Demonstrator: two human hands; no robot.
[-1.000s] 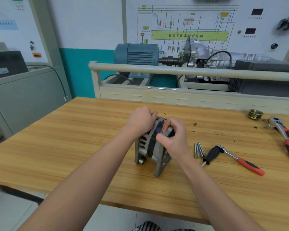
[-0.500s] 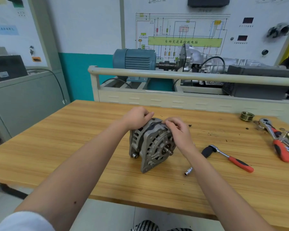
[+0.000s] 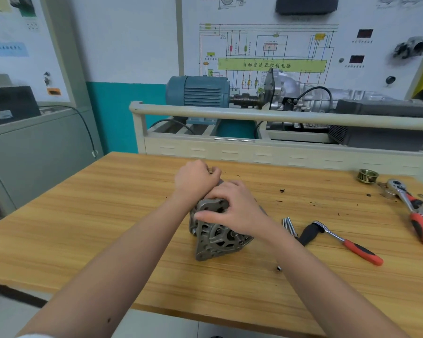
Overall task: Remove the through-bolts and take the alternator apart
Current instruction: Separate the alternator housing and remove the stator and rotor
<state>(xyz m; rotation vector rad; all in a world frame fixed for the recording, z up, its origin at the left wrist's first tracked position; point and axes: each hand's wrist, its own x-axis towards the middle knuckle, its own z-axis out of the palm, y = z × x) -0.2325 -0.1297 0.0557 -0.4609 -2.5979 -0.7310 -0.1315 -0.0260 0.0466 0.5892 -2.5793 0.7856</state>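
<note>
My right hand [image 3: 232, 211] grips the alternator [image 3: 215, 237] front housing on the table [image 3: 83, 228]. My left hand [image 3: 195, 178] seems to clutch its hidden rear.

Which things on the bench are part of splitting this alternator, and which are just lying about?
In the job:
alternator, gripped by left hand and right hand
removed through-bolts
small ratchet

Lying about:
pulley
large ratchet
loose socket

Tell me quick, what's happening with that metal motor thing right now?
Both hands on alternator: left hand grips the rear, right hand grips the front housing. Bolts out, lying beside ratchet. Nothing blocking.
</note>
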